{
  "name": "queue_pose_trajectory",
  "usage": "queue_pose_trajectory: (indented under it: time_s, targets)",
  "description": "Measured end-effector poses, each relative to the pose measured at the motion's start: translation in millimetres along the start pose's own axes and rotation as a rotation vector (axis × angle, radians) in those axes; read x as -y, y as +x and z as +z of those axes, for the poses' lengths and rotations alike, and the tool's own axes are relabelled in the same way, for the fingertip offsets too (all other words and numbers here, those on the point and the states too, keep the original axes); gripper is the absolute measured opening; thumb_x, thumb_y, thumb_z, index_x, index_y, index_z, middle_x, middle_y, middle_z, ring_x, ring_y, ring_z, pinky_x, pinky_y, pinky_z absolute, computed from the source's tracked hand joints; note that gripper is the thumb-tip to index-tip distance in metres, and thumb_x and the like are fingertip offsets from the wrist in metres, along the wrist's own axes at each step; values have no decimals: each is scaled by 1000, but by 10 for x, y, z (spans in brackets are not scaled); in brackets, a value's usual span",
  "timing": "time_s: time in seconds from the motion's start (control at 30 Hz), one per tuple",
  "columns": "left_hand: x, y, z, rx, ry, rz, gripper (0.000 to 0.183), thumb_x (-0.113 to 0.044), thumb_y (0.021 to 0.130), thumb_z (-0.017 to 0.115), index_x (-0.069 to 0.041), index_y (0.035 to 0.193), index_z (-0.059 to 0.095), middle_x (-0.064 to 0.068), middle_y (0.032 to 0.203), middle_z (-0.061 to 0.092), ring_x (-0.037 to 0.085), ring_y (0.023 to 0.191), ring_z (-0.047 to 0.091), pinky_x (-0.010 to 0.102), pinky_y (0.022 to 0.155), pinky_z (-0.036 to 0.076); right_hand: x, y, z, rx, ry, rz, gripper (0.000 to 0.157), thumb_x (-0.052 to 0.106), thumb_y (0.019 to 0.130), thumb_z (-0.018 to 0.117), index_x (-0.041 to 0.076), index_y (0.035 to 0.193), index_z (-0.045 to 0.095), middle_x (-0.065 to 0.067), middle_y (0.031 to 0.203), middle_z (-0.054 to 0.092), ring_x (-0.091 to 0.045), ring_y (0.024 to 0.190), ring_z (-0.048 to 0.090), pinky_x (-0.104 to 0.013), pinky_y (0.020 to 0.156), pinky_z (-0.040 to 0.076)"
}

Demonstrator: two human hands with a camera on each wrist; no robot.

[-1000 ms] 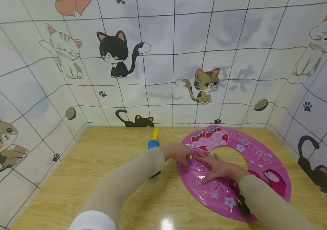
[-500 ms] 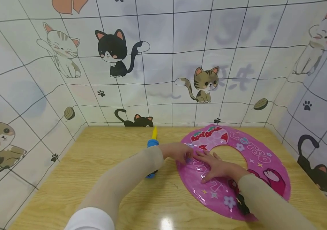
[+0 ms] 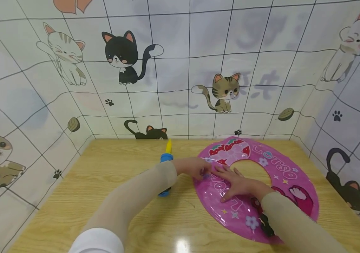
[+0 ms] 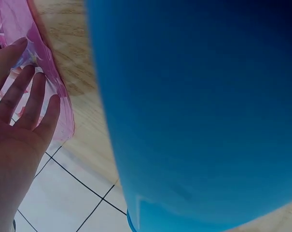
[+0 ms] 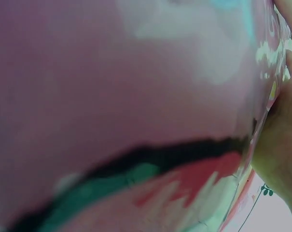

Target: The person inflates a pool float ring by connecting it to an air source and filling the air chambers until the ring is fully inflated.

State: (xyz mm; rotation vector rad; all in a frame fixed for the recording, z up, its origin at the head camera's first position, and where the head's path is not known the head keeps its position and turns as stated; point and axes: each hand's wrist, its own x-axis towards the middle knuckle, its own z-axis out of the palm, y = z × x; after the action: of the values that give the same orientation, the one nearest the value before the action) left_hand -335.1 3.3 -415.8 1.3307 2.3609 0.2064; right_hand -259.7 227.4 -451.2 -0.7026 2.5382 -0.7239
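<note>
Because this Lotso swim ring (image 3: 227, 219) looks slick, I'd pinch it at nine o'clock; right hand (image 3: 240, 184) spread, left hand (image 3: 197, 167) grip unclear.

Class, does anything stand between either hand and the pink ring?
Nothing visible does: the right hand lies spread on the pink ring, the left hand is at its left side. The blue pump sits left of the ring, in neither's way.
</note>
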Motion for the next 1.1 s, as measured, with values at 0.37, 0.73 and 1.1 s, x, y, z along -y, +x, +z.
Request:
queue_pose_trajectory:
  time_s: [0.37, 0.73, 1.1]
  targets:
    - [-24, -77, -45, 1, -29, -53, 18, -11, 89, 71, -16, 103, 63, -7, 96, 61, 8, 92, 57, 18, 80, 47, 9, 15, -6, -3, -30, -7, 113, 49, 67, 84, 16, 156, 22, -14, 162, 4, -41, 144, -9, -61, 110, -11]
    - [-91, -30, -14, -50, -22, -112, 12, -13, 92, 69, -14, 103, 69, -7, 94, 65, 7, 88, 58, 18, 79, 47, 71, -9, -44, 14, 2, 2, 108, 45, 68, 85, 16, 155, 27, -15, 162, 6, -43, 144, -7, -63, 110, -9]
    - [-108, 5, -16, -56, -37, -135, 14, -12, 90, 71, -15, 103, 70, -8, 92, 64, 5, 84, 58, 17, 76, 48, 173, 128, -142, -136, 206, 78, 79, 29, 81, 80, 22, 149, 41, -14, 156, 27, -43, 144, 11, -67, 108, 18]
